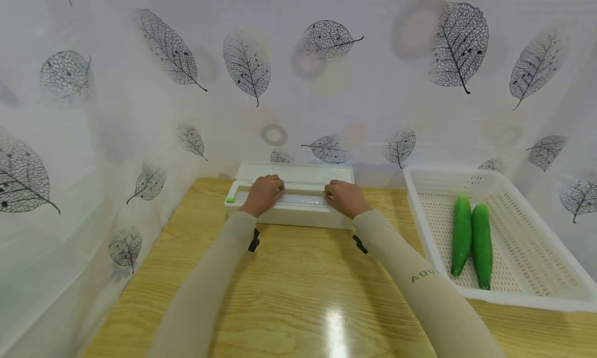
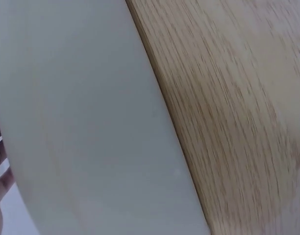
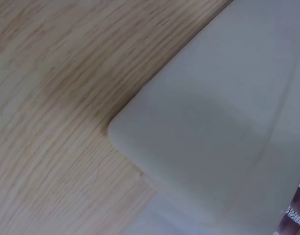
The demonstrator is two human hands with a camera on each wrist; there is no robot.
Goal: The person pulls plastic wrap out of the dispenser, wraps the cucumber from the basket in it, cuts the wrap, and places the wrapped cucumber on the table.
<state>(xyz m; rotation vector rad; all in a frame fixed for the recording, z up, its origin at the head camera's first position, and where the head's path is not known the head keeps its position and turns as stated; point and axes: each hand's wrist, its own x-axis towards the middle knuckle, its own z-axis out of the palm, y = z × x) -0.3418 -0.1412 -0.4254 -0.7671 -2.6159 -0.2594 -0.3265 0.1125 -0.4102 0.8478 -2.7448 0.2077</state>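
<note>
A long white plastic-wrap dispenser (image 1: 303,218) lies at the back of the table, its lid (image 1: 298,170) tipped up against the wall. Clear plastic wrap (image 1: 303,199) shows as a shiny strip in its opening. Over the left part of the opening, my left hand (image 1: 264,193) has curled fingers and pinches the wrap's edge. My right hand (image 1: 346,196) does the same near the right end. The dispenser's smooth front fills much of both wrist views, where only bits of the fingers (image 2: 0,155) show and the fingertips are hidden.
A green slider (image 1: 230,199) sits at the dispenser's left end. To the right, a white plastic basket (image 1: 536,299) holds two green cucumbers (image 1: 462,233). A leaf-patterned sheet hangs behind the wooden table (image 1: 298,285) and along its left side.
</note>
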